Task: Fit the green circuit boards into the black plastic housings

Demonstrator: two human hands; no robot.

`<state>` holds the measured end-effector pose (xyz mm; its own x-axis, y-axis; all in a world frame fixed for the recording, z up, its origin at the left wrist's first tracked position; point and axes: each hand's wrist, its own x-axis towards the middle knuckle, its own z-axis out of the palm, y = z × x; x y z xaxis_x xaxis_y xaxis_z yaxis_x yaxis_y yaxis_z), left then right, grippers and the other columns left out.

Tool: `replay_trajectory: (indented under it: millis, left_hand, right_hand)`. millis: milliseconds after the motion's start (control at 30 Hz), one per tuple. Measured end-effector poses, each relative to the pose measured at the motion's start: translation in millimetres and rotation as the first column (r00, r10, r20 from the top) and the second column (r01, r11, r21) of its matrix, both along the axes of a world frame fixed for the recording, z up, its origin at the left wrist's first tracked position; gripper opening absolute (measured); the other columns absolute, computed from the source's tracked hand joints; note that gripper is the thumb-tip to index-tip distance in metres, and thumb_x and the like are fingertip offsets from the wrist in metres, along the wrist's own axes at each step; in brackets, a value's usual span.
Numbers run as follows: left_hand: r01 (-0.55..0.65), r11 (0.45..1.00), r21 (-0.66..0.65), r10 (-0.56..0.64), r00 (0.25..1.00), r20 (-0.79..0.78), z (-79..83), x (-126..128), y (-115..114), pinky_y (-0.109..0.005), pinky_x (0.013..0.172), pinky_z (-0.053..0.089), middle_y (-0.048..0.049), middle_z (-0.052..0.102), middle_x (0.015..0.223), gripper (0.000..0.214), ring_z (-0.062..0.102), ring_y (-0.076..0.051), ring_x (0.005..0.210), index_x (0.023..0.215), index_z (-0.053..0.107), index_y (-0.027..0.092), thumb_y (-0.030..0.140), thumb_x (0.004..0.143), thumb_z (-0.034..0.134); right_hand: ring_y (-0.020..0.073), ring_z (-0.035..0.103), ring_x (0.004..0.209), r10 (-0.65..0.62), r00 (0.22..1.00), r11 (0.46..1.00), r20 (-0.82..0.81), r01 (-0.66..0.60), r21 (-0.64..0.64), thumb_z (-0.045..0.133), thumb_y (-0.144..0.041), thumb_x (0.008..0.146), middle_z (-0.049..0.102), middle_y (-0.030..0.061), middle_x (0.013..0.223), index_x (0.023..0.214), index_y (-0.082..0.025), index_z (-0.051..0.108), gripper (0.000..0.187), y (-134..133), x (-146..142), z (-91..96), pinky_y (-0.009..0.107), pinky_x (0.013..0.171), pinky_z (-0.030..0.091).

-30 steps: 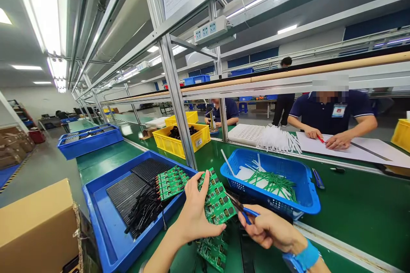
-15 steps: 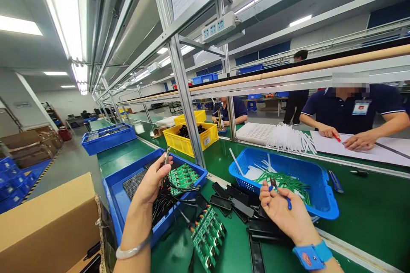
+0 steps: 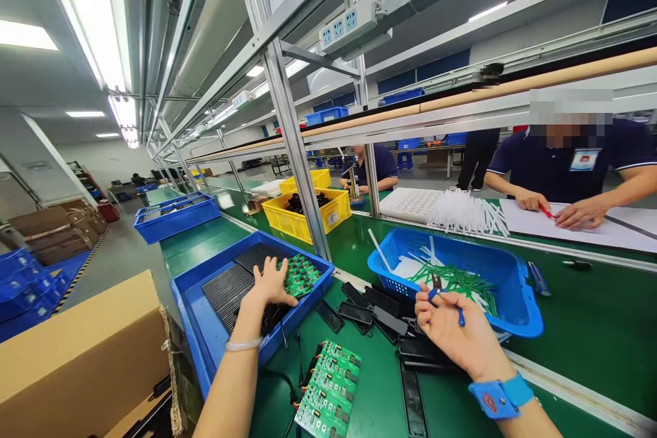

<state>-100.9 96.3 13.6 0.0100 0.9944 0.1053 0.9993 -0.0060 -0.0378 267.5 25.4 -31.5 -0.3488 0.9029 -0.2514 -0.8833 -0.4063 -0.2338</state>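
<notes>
Head view, only feed I have. Left hand is spread over the blue tray by the worktop's left edge, fingers apart; nothing seen in its grasp, and I can't tell whether it touches the green boards in the tray's right corner. Right hand, palm up, is closed around blue-handled cutters before the basket's near edge. Hands well apart.

Progress, my reading: one green board panel is out of the tray, lying toward the worktop's near edge, neither hand on it. Its sections look joined, with dark leads running off its left side. Black casings lie loose between tray and basket; I see no board fitted in any. The boards in the tray look left to handle; count unclear.
</notes>
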Motion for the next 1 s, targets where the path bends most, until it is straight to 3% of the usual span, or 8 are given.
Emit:
replay_trajectory:
  millis: [133,200,300,433,567,667,833,1000]
  left_hand:
    - [0.195,0.979,-0.053,-0.194,0.981,0.014,-19.8,25.8,-45.1,-0.060,0.108,0.006,-0.0238,0.021,0.151,0.112,0.009,-0.039,0.141,0.144,0.026,0.017,0.057,0.051,0.073]
    - [0.565,0.795,-0.220,-0.522,0.823,0.227,-37.2,41.2,-71.3,-0.062,0.106,0.010,-0.0217,0.015,0.153,0.115,0.010,-0.039,0.140,0.147,0.019,0.023,0.064,0.052,0.071]
    - [0.708,0.593,-0.384,-0.601,0.707,0.373,-68.5,57.8,-94.7,-0.070,0.101,0.008,-0.0222,0.004,0.154,0.139,0.000,-0.046,0.137,0.147,0.016,0.025,0.068,0.029,0.077]
    - [0.646,0.613,-0.455,-0.577,0.759,0.301,-91.9,64.7,-93.0,-0.073,0.098,0.001,-0.0285,0.017,0.150,0.149,0.008,-0.051,0.136,0.147,0.015,0.019,0.064,0.020,0.079]
    - [0.664,0.721,-0.196,-0.629,0.747,0.218,-78.0,73.2,-88.7,-0.070,0.100,0.015,-0.0285,0.036,0.139,0.137,0.027,-0.050,0.130,0.146,0.018,0.016,0.054,0.030,0.080]
    - [0.580,0.804,0.129,-0.593,0.796,0.117,-55.5,87.5,-93.6,-0.065,0.100,0.021,-0.0275,0.016,0.148,0.130,0.019,-0.048,0.132,0.148,0.007,0.017,0.046,0.042,0.077]
    - [0.546,0.753,0.367,-0.602,0.797,0.046,-31.2,112.4,-96.7,-0.062,0.100,0.020,-0.0207,0.013,0.150,0.121,0.018,-0.046,0.130,0.148,0.002,0.020,0.047,0.052,0.071]
    - [0.552,0.714,0.431,-0.640,0.764,0.083,-30.3,124.7,-95.3,-0.059,0.101,0.019,-0.0194,0.020,0.143,0.120,0.022,-0.044,0.129,0.148,0.003,0.021,0.045,0.050,0.070]
  right_hand:
    - [0.0140,0.050,0.061,-0.008,1.000,1.000,0.007,0.008,-0.006,0.049,-0.009,0.068,0.051,0.0048,0.077,0.095,-0.016,0.053,0.029,0.8,-0.9,-0.8,0.026,0.050,0.048]
    - [0.0137,0.049,0.061,-0.008,1.000,1.000,0.008,0.008,-0.008,0.049,-0.008,0.068,0.051,0.0047,0.077,0.094,-0.016,0.053,0.027,0.1,-1.8,-0.3,0.026,0.051,0.048]
    - [0.0136,0.049,0.060,0.006,1.000,1.000,0.020,-0.006,-0.004,0.050,-0.008,0.067,0.051,0.0045,0.076,0.089,-0.017,0.053,0.024,-2.1,-4.3,1.0,0.025,0.051,0.048]
    - [0.0123,0.049,0.061,0.038,0.999,0.999,0.039,-0.038,-0.002,0.051,-0.010,0.066,0.052,0.0041,0.076,0.091,-0.016,0.053,0.026,-6.6,-10.7,1.7,0.023,0.052,0.045]
    - [0.0107,0.046,0.059,0.074,0.957,0.980,0.280,-0.122,0.159,0.056,-0.016,0.064,0.052,0.0012,0.074,0.095,-0.015,0.055,0.031,-13.0,-18.5,0.4,0.022,0.051,0.038]
    - [0.0105,0.041,0.056,-0.010,0.727,0.882,0.686,-0.317,0.349,0.054,-0.016,0.064,0.050,-0.0022,0.071,0.095,-0.018,0.056,0.030,-18.5,-23.9,-0.3,0.024,0.050,0.031]
    - [0.0156,0.044,0.067,-0.362,0.144,0.711,0.921,-0.597,0.372,0.047,-0.013,0.070,0.052,-0.0023,0.073,0.092,-0.022,0.056,0.026,-27.0,-28.2,0.8,0.029,0.064,0.034]
    - [0.0159,0.046,0.072,-0.417,0.139,0.672,0.898,-0.619,0.407,0.046,-0.012,0.070,0.054,-0.0010,0.076,0.079,-0.021,0.055,0.016,-29.3,-21.6,5.9,0.028,0.066,0.035]
